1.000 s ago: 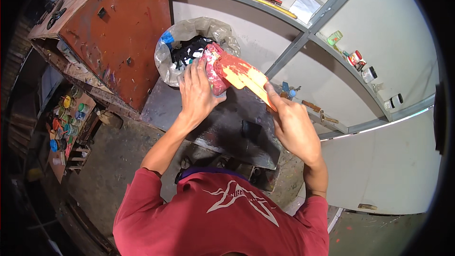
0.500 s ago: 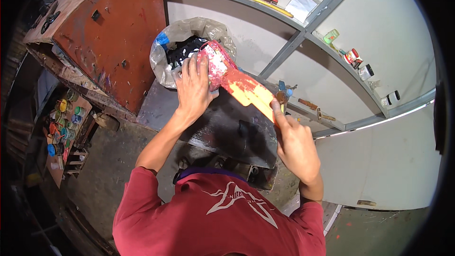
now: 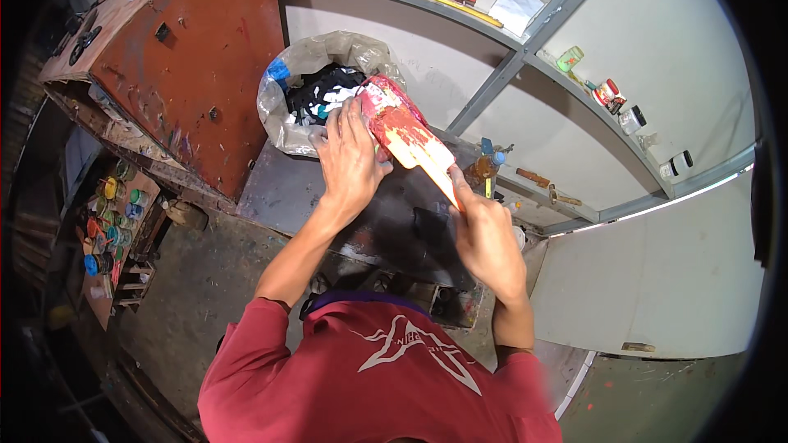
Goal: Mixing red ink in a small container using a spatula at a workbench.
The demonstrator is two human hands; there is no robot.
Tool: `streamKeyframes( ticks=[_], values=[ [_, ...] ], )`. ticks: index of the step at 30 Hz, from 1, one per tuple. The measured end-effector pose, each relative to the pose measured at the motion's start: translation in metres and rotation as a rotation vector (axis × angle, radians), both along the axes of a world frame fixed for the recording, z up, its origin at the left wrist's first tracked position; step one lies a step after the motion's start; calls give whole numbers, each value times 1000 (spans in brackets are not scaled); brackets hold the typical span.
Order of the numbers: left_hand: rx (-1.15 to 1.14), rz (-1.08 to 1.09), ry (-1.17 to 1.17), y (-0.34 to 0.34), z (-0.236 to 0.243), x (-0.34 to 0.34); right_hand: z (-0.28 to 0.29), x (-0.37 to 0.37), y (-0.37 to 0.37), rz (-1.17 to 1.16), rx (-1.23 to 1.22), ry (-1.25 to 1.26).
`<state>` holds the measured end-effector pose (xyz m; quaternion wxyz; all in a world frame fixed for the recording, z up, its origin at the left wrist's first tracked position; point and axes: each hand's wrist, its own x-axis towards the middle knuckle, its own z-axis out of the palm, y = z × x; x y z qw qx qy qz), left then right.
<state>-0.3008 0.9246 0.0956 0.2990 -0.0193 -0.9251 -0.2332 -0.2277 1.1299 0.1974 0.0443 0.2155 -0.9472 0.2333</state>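
Observation:
My left hand grips the side of a red-and-white paint-smeared tub, fingers along its far left side and thumb underneath. The tub is tilted, and its far part is partly hidden. In my right hand is the handle of a flat yellow scraper, coated with reddish-brown paint toward its far end. That end lies at the tub's mouth. Both things are above a dark tabletop.
Behind my left hand stands a clear plastic bag with black and white scraps. A red-brown cabinet rises at left. Paint jars crowd a low stand. A bottle stands right of the table; wall ledges hold small jars.
My right hand has moved left and slightly down with the scraper, its blade now covering more of the tub's mouth. My left hand and the tub have shifted slightly right and turned.

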Motion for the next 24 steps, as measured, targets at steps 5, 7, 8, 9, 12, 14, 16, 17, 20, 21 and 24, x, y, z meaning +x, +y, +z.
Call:
streamKeyframes(
  ticks=[5, 7, 8, 9, 12, 14, 16, 17, 20, 21, 24],
  values=[
    [22, 32, -12, 9, -1, -3, -7, 4, -17, -94, -13, 24],
    [25, 52, -22, 10, -3, -4, -11, 2, -24, -112, -18, 14],
    [35, 49, -15, 11, -5, -5, -12, 0, -28, -131, -22, 6],
    [44, 47, -7, 11, -6, -6, -14, -1, -32, -133, -24, 7],
    [66, 59, -38, 13, -6, -8, -26, -2, -40, -165, 15, 77],
    [65, 61, -66, 11, -3, -8, -37, -4, -41, -163, 45, 171],
    [64, 69, -93, 10, 0, -8, -44, -4, -45, -164, 52, 192],
    [86, 81, -116, 9, 2, -7, -46, -4, -46, -162, 58, 213],
    [106, 94, -145, 5, 0, -7, -44, -4, -46, -174, 35, 188],
    [104, 92, -151, 3, -2, -8, -42, -4, -44, -172, 36, 189],
    [115, 96, -112, -5, -13, -9, -34, -8, -31, -183, -74, 262]
  ],
)
